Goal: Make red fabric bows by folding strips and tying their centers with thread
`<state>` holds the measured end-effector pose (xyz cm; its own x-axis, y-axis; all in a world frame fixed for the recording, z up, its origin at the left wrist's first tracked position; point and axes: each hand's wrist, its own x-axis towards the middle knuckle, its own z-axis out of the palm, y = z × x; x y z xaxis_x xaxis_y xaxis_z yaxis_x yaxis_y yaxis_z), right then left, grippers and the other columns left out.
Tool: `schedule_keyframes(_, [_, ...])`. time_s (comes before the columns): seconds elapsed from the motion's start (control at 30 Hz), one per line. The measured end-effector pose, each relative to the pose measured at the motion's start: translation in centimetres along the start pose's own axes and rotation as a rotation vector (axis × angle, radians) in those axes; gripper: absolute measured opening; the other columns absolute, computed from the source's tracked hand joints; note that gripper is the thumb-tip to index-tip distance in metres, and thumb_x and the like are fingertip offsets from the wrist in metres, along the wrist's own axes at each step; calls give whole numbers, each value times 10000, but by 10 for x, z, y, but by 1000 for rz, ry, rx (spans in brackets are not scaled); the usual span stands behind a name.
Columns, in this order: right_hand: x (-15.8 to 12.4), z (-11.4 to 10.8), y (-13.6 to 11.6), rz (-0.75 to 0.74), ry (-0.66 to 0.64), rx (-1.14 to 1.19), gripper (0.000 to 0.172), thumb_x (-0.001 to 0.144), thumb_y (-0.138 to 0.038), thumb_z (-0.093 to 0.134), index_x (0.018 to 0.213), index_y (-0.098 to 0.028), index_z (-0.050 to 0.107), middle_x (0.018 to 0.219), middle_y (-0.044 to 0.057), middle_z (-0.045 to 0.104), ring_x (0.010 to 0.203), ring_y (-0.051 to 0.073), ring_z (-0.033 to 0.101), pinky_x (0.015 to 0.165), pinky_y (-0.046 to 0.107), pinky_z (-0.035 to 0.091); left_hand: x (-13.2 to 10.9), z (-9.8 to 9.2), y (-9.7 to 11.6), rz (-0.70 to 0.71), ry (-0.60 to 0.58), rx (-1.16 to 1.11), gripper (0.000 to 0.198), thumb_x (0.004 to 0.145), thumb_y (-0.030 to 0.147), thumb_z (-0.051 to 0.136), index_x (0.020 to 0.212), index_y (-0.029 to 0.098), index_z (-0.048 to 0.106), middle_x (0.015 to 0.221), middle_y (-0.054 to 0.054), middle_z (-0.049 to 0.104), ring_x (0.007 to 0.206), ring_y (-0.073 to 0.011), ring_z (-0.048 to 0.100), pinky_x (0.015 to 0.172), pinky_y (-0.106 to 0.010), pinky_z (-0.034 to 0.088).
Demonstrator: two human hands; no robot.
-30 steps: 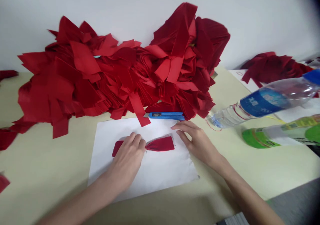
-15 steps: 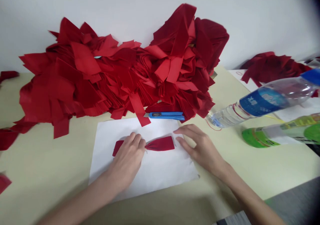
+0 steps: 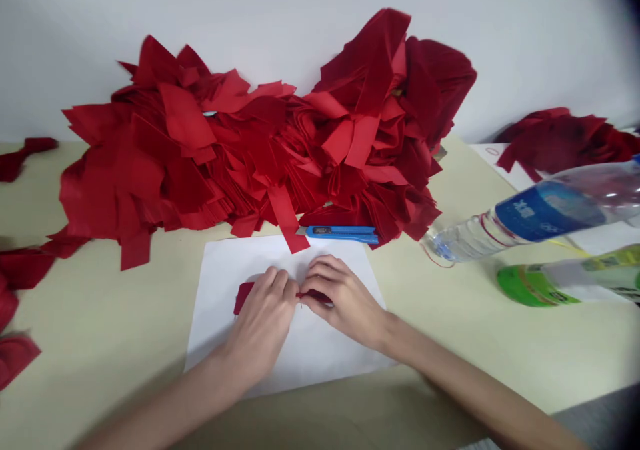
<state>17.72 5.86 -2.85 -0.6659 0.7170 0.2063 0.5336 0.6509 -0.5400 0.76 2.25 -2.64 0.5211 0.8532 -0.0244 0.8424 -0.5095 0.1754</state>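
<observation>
A strip of red fabric [image 3: 243,297] lies on a white paper sheet [image 3: 223,267], pinched narrow at its middle. My left hand [image 3: 261,323] covers the left part of the strip, its fingertips gathered at the pinch. My right hand [image 3: 340,297] comes in from the other side, with its fingers on the right part and touching the left fingertips. Most of the strip is hidden under my hands, and only its left end and a sliver on the right show.
A large heap of red fabric pieces [image 3: 225,157] stands against the white wall, with a blue box cutter [image 3: 343,235] at its foot. A clear water bottle [image 3: 530,223], a green-labelled bottle [image 3: 555,277] and more red fabric [image 3: 560,140] lie to the right.
My right hand has moved left from beside the strip and closed on it, meeting my left hand at the pinch. The whole scene has shifted slightly in view.
</observation>
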Motion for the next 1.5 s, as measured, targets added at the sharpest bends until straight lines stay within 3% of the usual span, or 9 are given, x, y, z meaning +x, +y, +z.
schedule_keyframes(0.43, [-2, 10, 3, -63, 52, -58, 154, 792, -109, 537, 857, -194, 648, 803, 37, 627, 994, 216, 489, 846, 372, 446, 9, -7, -11, -52, -45, -243, 199, 878, 101, 426, 726, 178, 527, 785, -36, 555, 824, -221, 494, 707, -361, 439])
schedule_keyframes(1.07, [-4, 11, 3, -62, 66, -39, 141, 799, -108, 533, 830, -193, 641, 799, 27, 643, 1004, 227, 489, 836, 376, 429, 14, -4, -9, -43, 7, -266, 205, 793, 56, 456, 635, 186, 471, 696, -27, 527, 771, -209, 482, 712, -352, 455])
schedule_keyframes(1.23, [-2, -1, 1, -12, 46, 82, 126, 799, -121, 567, 838, -207, 652, 815, 21, 655, 1025, 223, 493, 902, 387, 425, 15, -5, -7, -51, 23, -278, 201, 758, 25, 457, 647, 186, 499, 707, -28, 543, 780, -212, 491, 707, -353, 456])
schedule_keyframes(1.5, [-8, -34, 22, 314, 256, 361, 128, 829, -172, 548, 863, -219, 662, 887, 27, 653, 873, 181, 588, 819, 362, 470, 20, -8, -1, -40, 35, -300, 195, 757, 20, 461, 668, 177, 537, 744, -43, 580, 836, -225, 500, 741, -368, 455])
